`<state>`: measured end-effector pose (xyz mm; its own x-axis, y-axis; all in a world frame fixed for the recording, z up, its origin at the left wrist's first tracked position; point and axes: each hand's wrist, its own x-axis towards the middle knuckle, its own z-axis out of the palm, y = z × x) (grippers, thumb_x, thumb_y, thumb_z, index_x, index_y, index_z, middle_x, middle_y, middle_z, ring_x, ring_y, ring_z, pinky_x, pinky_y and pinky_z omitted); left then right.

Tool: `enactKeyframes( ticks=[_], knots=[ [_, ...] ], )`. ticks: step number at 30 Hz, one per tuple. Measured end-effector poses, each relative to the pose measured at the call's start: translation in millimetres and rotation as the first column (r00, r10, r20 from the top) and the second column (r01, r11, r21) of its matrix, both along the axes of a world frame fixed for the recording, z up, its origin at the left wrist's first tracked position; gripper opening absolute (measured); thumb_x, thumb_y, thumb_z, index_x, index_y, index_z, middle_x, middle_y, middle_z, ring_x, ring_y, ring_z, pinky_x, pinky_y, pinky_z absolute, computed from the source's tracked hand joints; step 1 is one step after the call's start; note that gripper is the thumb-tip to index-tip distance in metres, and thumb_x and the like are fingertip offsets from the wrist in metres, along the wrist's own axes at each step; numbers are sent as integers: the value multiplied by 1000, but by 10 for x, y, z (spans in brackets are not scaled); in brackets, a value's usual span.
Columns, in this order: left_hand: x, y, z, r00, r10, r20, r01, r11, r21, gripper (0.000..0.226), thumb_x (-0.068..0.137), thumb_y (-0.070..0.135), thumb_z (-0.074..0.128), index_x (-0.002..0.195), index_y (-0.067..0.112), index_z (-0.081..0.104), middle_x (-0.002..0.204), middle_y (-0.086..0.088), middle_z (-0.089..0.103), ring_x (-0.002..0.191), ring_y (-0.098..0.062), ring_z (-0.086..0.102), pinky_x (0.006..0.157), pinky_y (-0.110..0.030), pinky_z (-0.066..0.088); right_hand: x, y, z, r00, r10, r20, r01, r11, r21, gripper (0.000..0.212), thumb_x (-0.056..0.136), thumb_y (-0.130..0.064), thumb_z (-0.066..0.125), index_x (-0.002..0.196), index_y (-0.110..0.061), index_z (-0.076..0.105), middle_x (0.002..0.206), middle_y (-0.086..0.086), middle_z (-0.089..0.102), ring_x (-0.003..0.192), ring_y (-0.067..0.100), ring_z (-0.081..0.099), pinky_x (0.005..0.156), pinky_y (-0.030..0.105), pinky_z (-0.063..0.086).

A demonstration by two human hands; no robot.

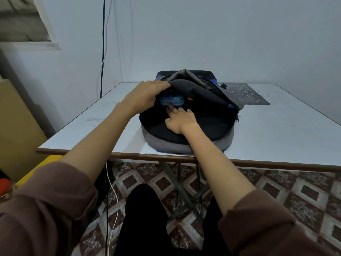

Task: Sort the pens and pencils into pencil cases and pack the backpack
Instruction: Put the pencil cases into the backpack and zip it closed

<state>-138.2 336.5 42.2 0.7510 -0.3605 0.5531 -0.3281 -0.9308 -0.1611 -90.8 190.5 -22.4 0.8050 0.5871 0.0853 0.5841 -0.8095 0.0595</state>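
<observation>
A grey and black backpack [203, 143] lies flat on the white table [276, 137], its main compartment unzipped towards me. My left hand [145, 97] grips the dark upper flap [195, 89] and holds it lifted. Inside the opening sits a blue striped pencil case [173, 99], with a bit of something orange [190, 98] beside it. My right hand [180, 121] reaches into the opening, its index finger stretched out and touching the blue case, the other fingers curled. No loose pens or pencils are in sight.
A dark lace mat [247, 93] lies on the table behind the backpack, to the right. A zipper pull [237, 118] hangs at the bag's right side. Cables [103, 52] run down the wall at the left. A cardboard box [16, 126] stands left of the table.
</observation>
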Motion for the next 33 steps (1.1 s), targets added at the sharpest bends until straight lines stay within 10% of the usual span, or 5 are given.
enactKeyframes(
  ticks=[23, 33],
  knots=[
    [-5, 71, -55, 999, -17, -37, 15, 998, -61, 68, 75, -17, 40, 135, 13, 53, 134, -4, 59, 113, -34, 57, 76, -37, 42, 122, 206, 156, 986, -165, -4, 165, 986, -8, 56, 95, -45, 33, 143, -19, 42, 150, 6, 38, 134, 26, 39, 97, 38, 37],
    [-24, 70, -179, 997, -2, -72, -4, 997, -77, 67, 76, -15, 42, 136, 15, 53, 138, 0, 56, 117, -29, 56, 76, -41, 48, 180, -136, 50, 996, -9, -91, 13, 999, 42, 57, 100, -52, 24, 151, -27, 29, 160, 4, 19, 144, 28, 17, 110, 47, 22]
  ],
)
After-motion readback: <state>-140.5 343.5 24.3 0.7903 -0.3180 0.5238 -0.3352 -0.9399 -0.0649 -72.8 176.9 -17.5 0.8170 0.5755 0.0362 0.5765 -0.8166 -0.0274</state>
